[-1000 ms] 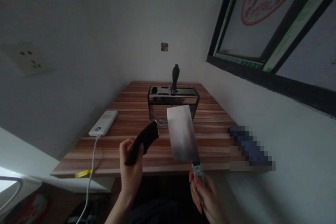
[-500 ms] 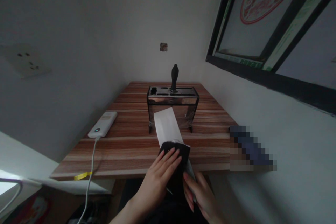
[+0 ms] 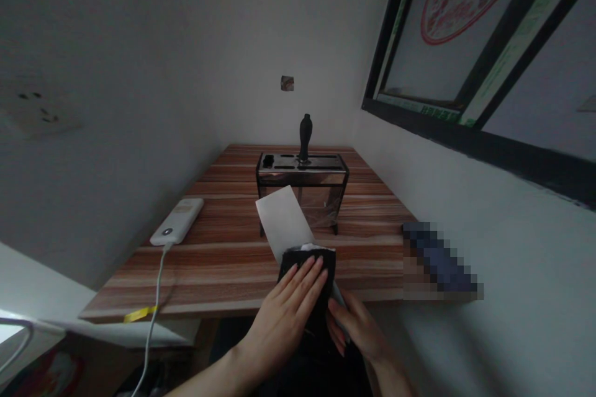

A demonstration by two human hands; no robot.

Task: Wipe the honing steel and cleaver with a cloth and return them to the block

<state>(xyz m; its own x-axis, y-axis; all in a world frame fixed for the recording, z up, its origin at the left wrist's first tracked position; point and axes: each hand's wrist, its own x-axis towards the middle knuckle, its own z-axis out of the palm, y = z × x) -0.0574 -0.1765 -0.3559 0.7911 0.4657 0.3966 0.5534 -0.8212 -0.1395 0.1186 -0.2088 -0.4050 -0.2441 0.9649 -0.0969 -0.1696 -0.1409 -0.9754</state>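
Right hand (image 3: 356,322) is closed round the cleaver (image 3: 282,220) handle, steadying the blade, which is tilted up over the table's (image 3: 218,260) near edge. Left hand (image 3: 291,304) lies flat with fingers extended, pressing the cloth (image 3: 329,273) onto the blade's near end. Knife block (image 3: 302,189) stands just beyond.

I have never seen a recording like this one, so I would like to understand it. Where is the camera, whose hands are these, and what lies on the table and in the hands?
No machine here: a person wears one camera on the head, looking forward and down, so both hands are their own. The left hand lies flat on a black cloth, over a knife with a broad blade. The right hand grips the knife's hidden handle. On the wooden table are a knife holder with one black handle sticking up and a white power bank with a cable.
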